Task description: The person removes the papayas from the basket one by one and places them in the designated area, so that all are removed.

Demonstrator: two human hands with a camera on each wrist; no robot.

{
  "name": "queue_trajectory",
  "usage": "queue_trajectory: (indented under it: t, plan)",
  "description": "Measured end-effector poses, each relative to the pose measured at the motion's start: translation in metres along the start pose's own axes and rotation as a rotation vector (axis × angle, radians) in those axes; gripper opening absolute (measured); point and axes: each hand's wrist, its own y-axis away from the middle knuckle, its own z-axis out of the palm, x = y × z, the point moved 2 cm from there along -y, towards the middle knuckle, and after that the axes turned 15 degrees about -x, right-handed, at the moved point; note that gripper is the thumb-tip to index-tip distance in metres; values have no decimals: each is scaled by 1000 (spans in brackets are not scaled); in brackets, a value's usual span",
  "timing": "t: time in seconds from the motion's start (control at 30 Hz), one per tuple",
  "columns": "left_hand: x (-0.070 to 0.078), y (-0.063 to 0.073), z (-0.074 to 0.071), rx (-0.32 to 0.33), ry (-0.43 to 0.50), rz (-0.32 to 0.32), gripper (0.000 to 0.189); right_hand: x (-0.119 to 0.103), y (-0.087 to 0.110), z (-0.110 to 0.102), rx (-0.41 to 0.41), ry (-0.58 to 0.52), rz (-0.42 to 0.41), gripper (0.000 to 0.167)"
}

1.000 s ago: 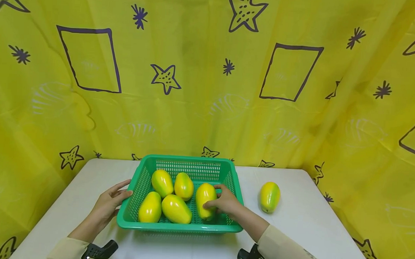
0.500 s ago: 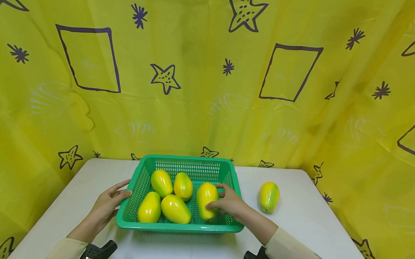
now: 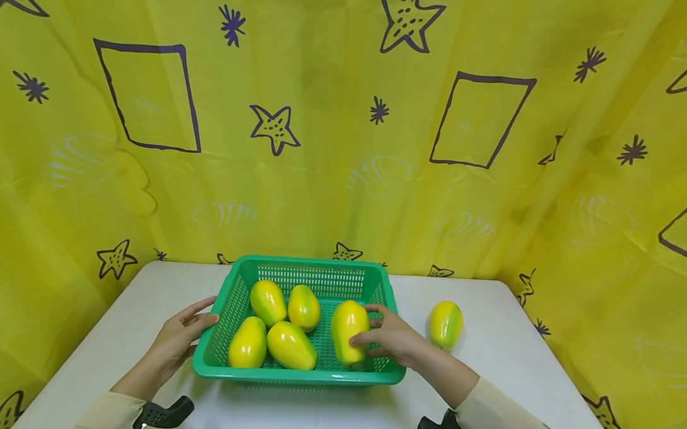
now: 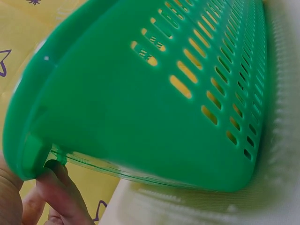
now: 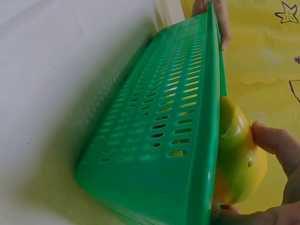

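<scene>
A green plastic basket [image 3: 213, 371] with slotted walls holds several yellow-green mangoes [image 3: 291, 346]. My left hand [image 3: 178, 335] pinches its left rim, thumb on the outer lip and fingers curled beneath, as the left wrist view shows. Inside the right end, my right hand [image 3: 393, 335] holds one mango [image 3: 348, 331], thumb on its near side and fingers round the far side. In the right wrist view that mango [image 5: 239, 159] stands partly above the rim, the thumb pressed to its skin. Its lower part is hidden behind the basket wall.
Another mango [image 3: 445, 325] lies on the white table [image 3: 486, 371] right of the basket, just beyond the right forearm. A yellow patterned curtain [image 3: 333, 195] hangs behind and at both sides of the table. Black wrist cameras [image 3: 166, 414] are worn on both wrists.
My right hand has moved a little to the right and slightly up with the mango in its grip, toward the basket's right wall. The left hand and basket have stayed put.
</scene>
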Motion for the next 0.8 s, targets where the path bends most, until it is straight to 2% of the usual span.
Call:
queue_trajectory:
  t: [0.33, 0.6, 0.8]
  plan:
    - [0, -2, 0, 12, -29, 10, 68, -4, 12, -8, -36, -36, -17, 80]
    - [0, 0, 0, -13, 24, 12, 68, -9, 27, -18, -76, -22, -26, 81]
    - [0, 1, 0, -15, 29, 16, 69, -9, 37, -31, -77, -12, -28, 80]
